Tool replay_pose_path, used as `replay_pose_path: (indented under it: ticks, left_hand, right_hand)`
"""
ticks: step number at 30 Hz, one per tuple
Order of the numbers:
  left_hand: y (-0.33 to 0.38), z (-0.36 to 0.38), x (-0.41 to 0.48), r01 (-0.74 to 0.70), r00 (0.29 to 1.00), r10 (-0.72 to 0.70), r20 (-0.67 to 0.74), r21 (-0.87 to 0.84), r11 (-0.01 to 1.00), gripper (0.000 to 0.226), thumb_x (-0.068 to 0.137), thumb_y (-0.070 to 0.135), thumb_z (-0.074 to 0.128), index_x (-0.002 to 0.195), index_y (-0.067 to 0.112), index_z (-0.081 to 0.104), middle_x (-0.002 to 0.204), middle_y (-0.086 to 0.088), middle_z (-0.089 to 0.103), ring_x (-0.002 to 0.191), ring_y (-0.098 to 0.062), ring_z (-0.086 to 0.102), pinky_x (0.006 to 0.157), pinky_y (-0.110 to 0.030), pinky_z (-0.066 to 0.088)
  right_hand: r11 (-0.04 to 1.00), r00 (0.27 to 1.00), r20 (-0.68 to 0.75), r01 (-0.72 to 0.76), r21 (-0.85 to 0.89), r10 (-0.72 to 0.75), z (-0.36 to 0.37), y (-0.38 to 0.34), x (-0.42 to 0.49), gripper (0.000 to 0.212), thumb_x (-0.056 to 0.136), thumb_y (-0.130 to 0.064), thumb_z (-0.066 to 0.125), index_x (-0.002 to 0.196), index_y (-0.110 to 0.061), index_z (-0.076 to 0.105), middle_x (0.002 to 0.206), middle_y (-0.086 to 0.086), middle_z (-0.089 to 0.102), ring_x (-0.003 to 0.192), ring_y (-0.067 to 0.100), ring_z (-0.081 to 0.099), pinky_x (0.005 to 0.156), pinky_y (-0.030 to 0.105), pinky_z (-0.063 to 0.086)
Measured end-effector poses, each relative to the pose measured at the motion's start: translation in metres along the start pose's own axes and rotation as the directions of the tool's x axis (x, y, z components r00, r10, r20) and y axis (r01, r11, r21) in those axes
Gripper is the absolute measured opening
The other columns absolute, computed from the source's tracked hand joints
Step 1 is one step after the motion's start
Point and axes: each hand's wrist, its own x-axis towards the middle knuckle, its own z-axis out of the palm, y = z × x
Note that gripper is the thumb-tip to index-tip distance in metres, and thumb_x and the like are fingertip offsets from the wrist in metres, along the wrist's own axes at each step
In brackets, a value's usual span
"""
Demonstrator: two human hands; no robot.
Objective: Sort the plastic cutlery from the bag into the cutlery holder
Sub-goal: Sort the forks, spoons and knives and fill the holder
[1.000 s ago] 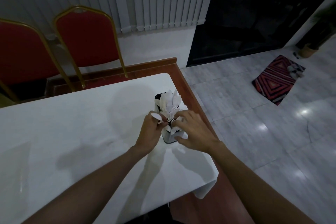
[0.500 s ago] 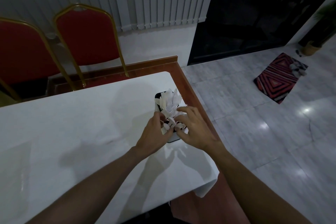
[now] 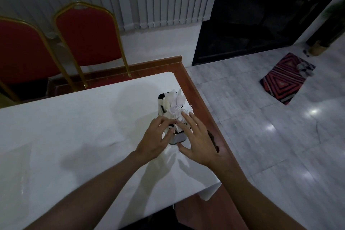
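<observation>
White table: dark cutlery holder bristling with white plastic cutlery; both hands spread, fingers on cutlery.

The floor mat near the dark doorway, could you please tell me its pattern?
Nested diamond stripes in red, black and grey on the floor mat, seen in the head view.

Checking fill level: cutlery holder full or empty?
Full: white plastic cutlery crowds out of the cutlery holder, which stands upright on the table.

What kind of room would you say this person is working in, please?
Probably a dining or function room: red banquet chairs with gold frames stand at a white-clothed table, a cutlery holder sits on it, and the floor is tiled.
</observation>
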Motion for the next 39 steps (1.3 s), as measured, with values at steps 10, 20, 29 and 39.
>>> replay_pose_path:
  ticks: [10,20,29,39]
  left_hand:
    - [-0.028,-0.013,0.014,0.189,0.965,-0.179,-0.191,0.035,0.981,0.018,0.094,0.004,0.040,0.107,0.010,0.052,0.103,0.000,0.050,0.097,-0.017,0.049,0.087,-0.034,0.046]
    - [-0.055,-0.009,0.102,0.587,0.801,-0.558,0.216,-0.100,0.804,0.071,0.086,-0.012,0.034,0.150,0.015,0.020,0.155,-0.008,0.025,0.142,-0.024,0.026,0.112,-0.031,0.026]
    - [-0.088,-0.018,0.086,0.624,0.757,-0.635,0.153,-0.458,0.633,0.060,0.074,-0.013,0.036,0.121,0.024,0.041,0.123,-0.001,0.053,0.107,-0.021,0.050,0.075,-0.020,0.039]
    - [-0.149,-0.111,0.030,0.476,0.536,-0.812,-0.230,-0.712,0.516,0.038,0.089,0.002,0.053,0.108,0.033,0.043,0.128,-0.001,0.054,0.114,-0.027,0.056,0.093,-0.046,0.050]
  right_hand:
    - [0.694,0.756,0.089,-0.635,0.340,0.648,0.024,-0.003,-0.014,0.106,0.060,-0.060,0.079,0.143,-0.016,0.030,0.143,0.003,0.042,0.135,0.023,0.040,0.104,0.037,0.045]
    - [0.458,0.569,0.170,-0.777,0.432,0.805,0.065,-0.021,0.013,0.088,0.045,-0.062,0.083,0.107,-0.022,0.035,0.100,-0.002,0.052,0.096,0.025,0.060,0.079,0.047,0.055]
    - [0.587,0.731,0.215,-0.658,0.472,0.647,0.055,0.003,0.048,0.079,0.054,-0.036,0.089,0.114,-0.020,0.040,0.097,-0.003,0.062,0.089,0.016,0.061,0.075,0.031,0.050]
    - [0.682,0.858,0.461,-0.479,0.553,0.229,0.076,-0.042,0.195,0.074,0.067,-0.007,0.081,0.127,-0.021,0.041,0.111,-0.007,0.057,0.099,0.012,0.055,0.072,0.014,0.042]
